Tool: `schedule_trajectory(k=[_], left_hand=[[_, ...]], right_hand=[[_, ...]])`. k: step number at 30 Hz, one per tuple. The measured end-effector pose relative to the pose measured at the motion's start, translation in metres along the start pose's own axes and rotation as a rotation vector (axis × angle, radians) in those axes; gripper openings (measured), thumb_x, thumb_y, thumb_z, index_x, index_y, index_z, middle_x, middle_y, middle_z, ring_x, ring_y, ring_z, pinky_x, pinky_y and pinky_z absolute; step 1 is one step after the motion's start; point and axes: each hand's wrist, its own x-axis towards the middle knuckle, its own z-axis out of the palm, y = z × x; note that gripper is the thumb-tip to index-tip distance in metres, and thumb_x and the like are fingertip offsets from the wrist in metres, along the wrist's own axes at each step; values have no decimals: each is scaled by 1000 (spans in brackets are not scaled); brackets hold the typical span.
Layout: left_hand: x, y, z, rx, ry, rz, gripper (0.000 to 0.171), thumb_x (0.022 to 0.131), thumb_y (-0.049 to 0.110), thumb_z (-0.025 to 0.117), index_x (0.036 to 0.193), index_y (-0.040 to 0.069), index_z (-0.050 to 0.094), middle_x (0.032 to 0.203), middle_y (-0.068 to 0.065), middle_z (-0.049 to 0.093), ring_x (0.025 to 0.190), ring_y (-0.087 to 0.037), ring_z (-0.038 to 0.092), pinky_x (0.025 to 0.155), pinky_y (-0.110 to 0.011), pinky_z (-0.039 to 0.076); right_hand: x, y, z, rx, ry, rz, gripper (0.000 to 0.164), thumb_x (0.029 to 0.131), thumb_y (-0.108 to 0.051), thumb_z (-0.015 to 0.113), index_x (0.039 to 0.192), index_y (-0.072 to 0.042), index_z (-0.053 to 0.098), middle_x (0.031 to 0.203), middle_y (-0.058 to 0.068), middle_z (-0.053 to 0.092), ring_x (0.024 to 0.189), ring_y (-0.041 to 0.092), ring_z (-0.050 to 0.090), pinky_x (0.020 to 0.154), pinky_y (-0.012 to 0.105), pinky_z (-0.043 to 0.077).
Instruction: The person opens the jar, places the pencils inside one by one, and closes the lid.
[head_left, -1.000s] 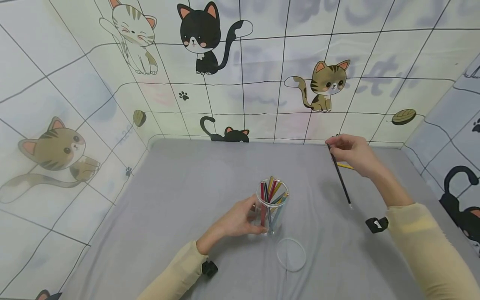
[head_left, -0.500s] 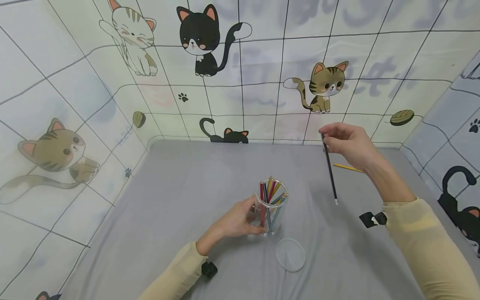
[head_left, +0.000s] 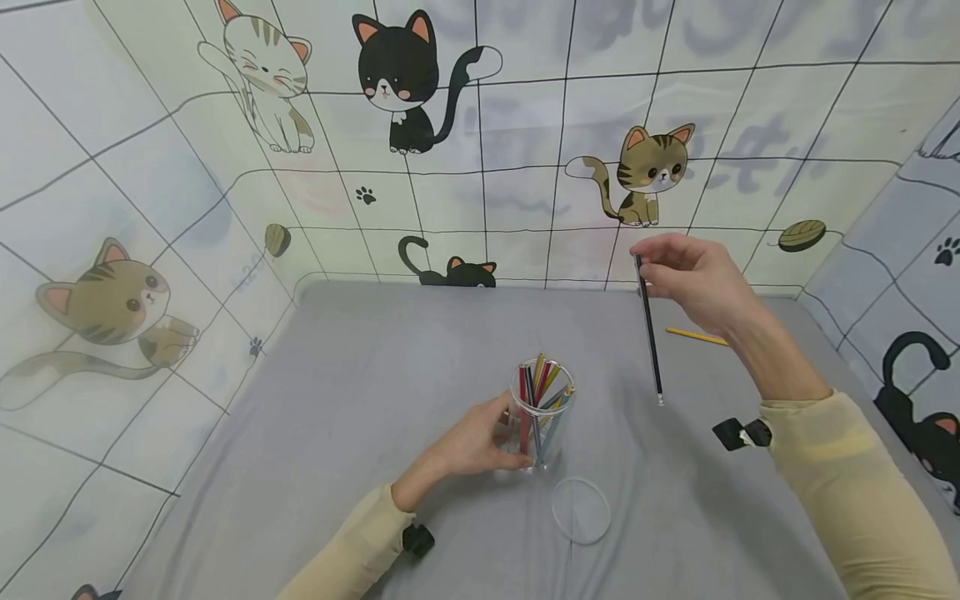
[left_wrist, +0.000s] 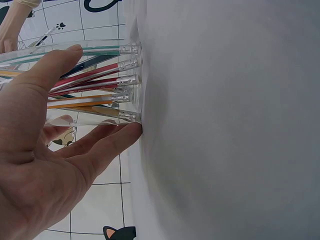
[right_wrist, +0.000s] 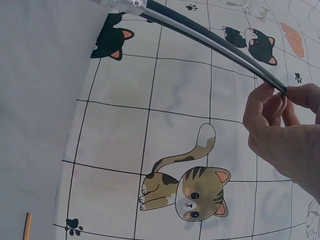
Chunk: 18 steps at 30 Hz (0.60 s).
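A clear cup [head_left: 551, 442] stands on the grey cloth, holding several red, yellow, black and teal pencils [head_left: 542, 379]. My left hand [head_left: 474, 435] grips the cup from its left side, thumb and fingers around the wall. In the left wrist view the pencils' eraser ends [left_wrist: 129, 80] point down at the cup's base. My right hand [head_left: 697, 279] pinches a black pencil [head_left: 649, 333] near its upper end, above the cloth to the right of the cup. The pencil hangs nearly upright, its metal-capped eraser end [right_wrist: 132, 5] lowest.
A yellow pencil [head_left: 696, 336] lies on the cloth behind the right wrist. A clear round lid [head_left: 581, 511] lies just in front of the cup. Cat-printed fabric walls [head_left: 525, 192] enclose the grey cloth [head_left: 360, 375] at the back and sides.
My right hand has lifted the black pencil and moved it left, bringing more of the yellow pencil into sight. The left hand and cup have stayed in place.
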Motion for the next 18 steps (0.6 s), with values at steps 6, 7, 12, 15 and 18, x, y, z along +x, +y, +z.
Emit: schedule_trajectory(k=[6, 7, 12, 15, 18], left_hand=[[-1, 0, 0, 7, 3, 6, 52, 76, 10, 88, 112, 16, 51, 111, 0, 63, 104, -16, 63, 83, -20, 53], [-1, 0, 0, 8, 2, 5, 53, 76, 10, 88, 113, 16, 51, 111, 0, 63, 104, -16, 63, 83, -20, 53], [-1, 0, 0, 15, -2, -5, 57, 76, 11, 88, 120, 14, 51, 114, -1, 63, 104, -16, 63, 83, -20, 53], [-1, -1, 0, 23, 0, -3, 59, 76, 11, 88, 121, 14, 50, 114, -1, 62, 104, -17, 63, 83, -19, 53], [-1, -2, 0, 29, 3, -1, 59, 76, 11, 88, 120, 13, 50, 113, -1, 62, 104, -17, 64, 83, -19, 53]], right_hand=[[-2, -11, 4, 74, -2, -28, 23, 97, 0, 61, 114, -11, 70, 102, 1, 60, 92, 15, 57, 78, 26, 56], [-2, -13, 5, 88, -4, -34, 24, 96, 1, 61, 114, -12, 71, 101, 1, 60, 91, 15, 57, 77, 26, 56], [-5, -21, 9, 150, -7, -52, 26, 95, 3, 61, 113, -13, 71, 103, 3, 59, 91, 16, 55, 75, 25, 55], [-6, -27, 11, 148, 14, -52, 25, 96, 1, 61, 115, -12, 70, 103, 4, 56, 94, 17, 53, 76, 24, 55], [-5, -31, 12, 164, 32, -67, 24, 97, 0, 61, 117, -11, 69, 101, 4, 53, 97, 19, 51, 77, 24, 55]])
